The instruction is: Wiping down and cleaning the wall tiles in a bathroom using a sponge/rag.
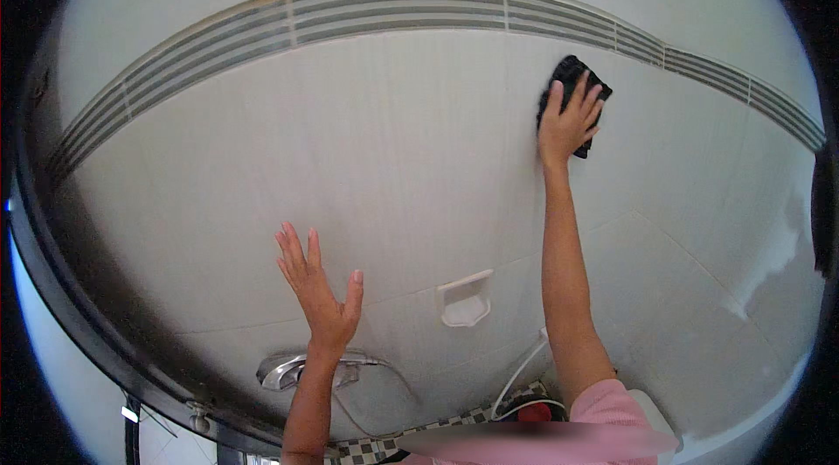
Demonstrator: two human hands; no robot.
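Note:
My right hand (570, 122) reaches high on the white tiled wall (393, 159) and holds a folded black cloth (569, 73) flat against it. Its fingers are spread over the cloth, just below the grey-striped border. Lower and to the left, my left hand (321, 290) has its fingers apart with nothing in them. It is raised in front of the wall; whether its palm touches the tiles I cannot tell. My left forearm passes in front of a chrome shower mixer (284, 371) and hides part of it.
A white soap dish (465, 299) juts from the wall between my arms. The striped tile border (398, 6) runs across above. A white hose (519, 375) hangs near a dark container with something red (535, 412). A dark frame (65, 316) curves along the left.

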